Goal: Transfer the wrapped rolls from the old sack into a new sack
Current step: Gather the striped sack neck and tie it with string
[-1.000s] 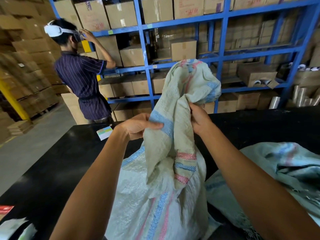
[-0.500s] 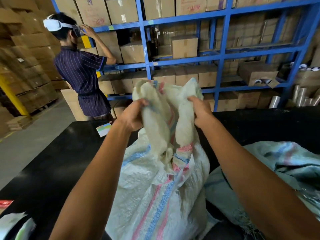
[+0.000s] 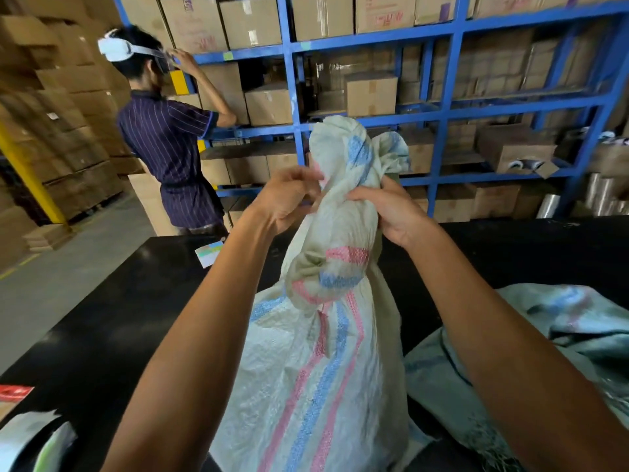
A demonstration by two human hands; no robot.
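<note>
A full white woven sack (image 3: 316, 379) with pink and blue stripes stands upright on the black table (image 3: 102, 335) in front of me. Its top is gathered into a twisted neck that sticks up between my hands. My left hand (image 3: 286, 199) pinches the neck from the left with curled fingers. My right hand (image 3: 388, 212) grips the neck from the right. A second, bluish-grey sack (image 3: 561, 335) lies crumpled and flat on the table at the right. No wrapped rolls show; the sack's contents are hidden.
Behind the table, a person (image 3: 166, 144) in a striped shirt reaches into a blue rack (image 3: 374, 39) full of cardboard boxes. Shiny rolls (image 3: 602, 195) stand at the far right. A small card (image 3: 209, 253) and labels (image 3: 15, 393) lie on the table's left side.
The open mouth of the sack has been bunched together and twisted into a tight neck. Both hands have closed in around it and now sit close together.
</note>
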